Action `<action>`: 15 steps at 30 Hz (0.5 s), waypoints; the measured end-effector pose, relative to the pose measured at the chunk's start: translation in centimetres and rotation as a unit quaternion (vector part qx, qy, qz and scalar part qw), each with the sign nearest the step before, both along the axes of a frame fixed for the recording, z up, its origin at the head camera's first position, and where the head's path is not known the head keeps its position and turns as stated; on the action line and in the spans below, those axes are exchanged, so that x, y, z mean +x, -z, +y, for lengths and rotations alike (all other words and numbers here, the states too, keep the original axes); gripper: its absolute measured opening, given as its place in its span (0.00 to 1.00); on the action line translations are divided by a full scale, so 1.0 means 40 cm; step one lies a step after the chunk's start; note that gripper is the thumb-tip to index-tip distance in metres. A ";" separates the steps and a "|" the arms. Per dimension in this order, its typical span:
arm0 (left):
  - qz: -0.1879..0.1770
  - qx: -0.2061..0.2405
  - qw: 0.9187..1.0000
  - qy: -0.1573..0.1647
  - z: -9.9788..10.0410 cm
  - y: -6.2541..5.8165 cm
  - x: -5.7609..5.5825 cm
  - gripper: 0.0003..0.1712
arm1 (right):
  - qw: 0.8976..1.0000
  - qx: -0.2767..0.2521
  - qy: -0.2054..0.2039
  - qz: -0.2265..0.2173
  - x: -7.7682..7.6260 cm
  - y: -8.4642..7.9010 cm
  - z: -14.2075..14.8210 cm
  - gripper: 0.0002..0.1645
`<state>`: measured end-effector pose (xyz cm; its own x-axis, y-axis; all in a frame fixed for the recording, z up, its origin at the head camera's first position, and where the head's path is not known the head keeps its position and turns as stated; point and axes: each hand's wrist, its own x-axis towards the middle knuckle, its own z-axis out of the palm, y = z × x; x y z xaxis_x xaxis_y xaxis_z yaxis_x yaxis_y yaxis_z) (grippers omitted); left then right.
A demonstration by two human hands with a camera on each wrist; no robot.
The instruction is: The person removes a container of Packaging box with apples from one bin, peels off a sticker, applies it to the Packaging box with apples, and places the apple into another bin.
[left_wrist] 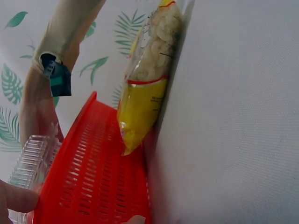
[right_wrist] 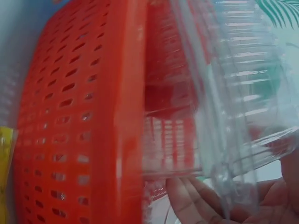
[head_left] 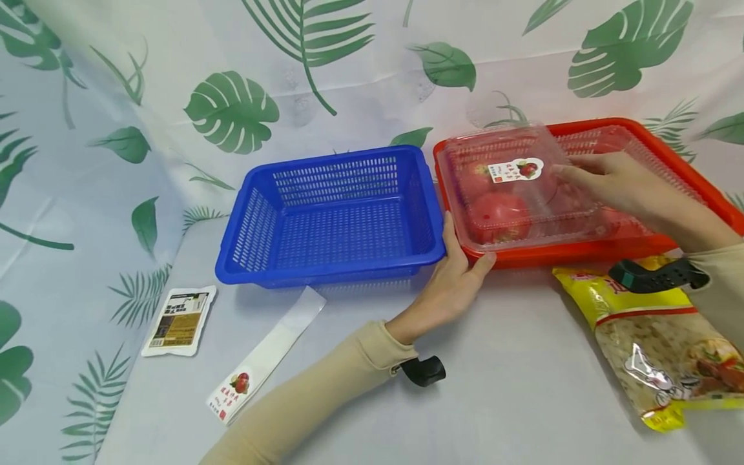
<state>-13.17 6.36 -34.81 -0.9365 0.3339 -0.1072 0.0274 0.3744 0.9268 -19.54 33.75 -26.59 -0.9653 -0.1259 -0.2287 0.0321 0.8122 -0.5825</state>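
Observation:
A red basket [head_left: 540, 259] stands at the right, holding clear plastic packaging. Inside it, a clear plastic box [head_left: 558, 213] with a fruit label [head_left: 514, 170] covers several red round fruits [head_left: 498, 216], whose kind is hard to tell through the plastic. My right hand [head_left: 628, 184] pinches the box's right edge; in the right wrist view its fingers [right_wrist: 191, 200] lie against the clear rim. My left hand [head_left: 444, 284] grips the red basket's front left corner, next to a blue basket [head_left: 337, 268]. In the left wrist view, the thumb [left_wrist: 18, 198] touches the red rim.
The blue basket contains nothing visible. In front of it lie a strip of fruit labels [head_left: 270, 352] and a small white-edged packet [head_left: 179, 321]. A yellow and clear bag of pale snacks [head_left: 657, 349] lies at front right. A leaf-patterned cloth [head_left: 349, 84] hangs behind.

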 end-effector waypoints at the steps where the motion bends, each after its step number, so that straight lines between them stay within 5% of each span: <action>1: 0.000 -0.002 1.000 0.000 0.002 0.000 -0.001 0.53 | 1.000 0.000 0.000 0.000 0.001 -0.001 0.001 0.50; 8: -0.025 -0.003 1.000 0.006 0.002 -0.014 0.001 0.52 | 0.999 0.025 -0.010 0.035 0.020 -0.020 -0.032 0.49; 15: -0.125 0.021 0.988 0.086 -0.058 -0.064 0.049 0.52 | 0.979 0.070 -0.019 0.192 0.101 -0.066 -0.156 0.45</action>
